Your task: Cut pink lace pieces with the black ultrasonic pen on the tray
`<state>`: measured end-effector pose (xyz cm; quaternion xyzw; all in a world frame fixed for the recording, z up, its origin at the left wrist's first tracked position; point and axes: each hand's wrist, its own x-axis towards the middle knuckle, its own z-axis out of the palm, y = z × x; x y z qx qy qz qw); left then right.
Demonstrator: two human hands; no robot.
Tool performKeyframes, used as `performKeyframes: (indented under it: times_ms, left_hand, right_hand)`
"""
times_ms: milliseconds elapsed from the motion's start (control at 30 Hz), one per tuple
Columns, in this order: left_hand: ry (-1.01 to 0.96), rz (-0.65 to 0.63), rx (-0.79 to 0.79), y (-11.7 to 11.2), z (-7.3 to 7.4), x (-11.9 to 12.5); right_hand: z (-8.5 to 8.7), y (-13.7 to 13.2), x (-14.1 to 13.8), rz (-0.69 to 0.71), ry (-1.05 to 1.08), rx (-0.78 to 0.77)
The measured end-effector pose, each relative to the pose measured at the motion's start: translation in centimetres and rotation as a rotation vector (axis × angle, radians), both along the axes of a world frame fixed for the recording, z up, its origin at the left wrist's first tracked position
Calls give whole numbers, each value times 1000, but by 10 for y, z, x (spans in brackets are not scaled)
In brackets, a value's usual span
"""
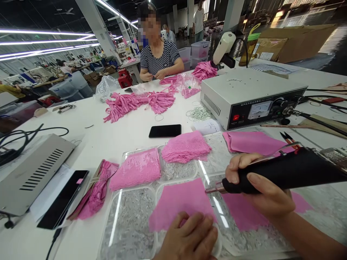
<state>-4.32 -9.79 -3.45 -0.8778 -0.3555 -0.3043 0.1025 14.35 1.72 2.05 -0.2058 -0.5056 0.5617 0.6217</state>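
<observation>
On a white table (121,137) in a factory hall, the left hand (189,238) lies flat on pink fabric (179,202); the right hand (260,187) grips a black tool (284,169) beside it.

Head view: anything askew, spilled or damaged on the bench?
Nothing damaged or spilled. The right hand grips a black handheld tool, its tip at the pink fabric piece that the left hand presses flat. Only loose bits: rubber bands scattered beside the white control box, and a phone lying among the work.
</observation>
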Motion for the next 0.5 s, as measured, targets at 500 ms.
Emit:
performKeyframes:
  times_ms: [500]
  left_hand:
    - [58,-28,-6,0,1,-7]
  right_hand:
    - [1,0,0,29,-15,9]
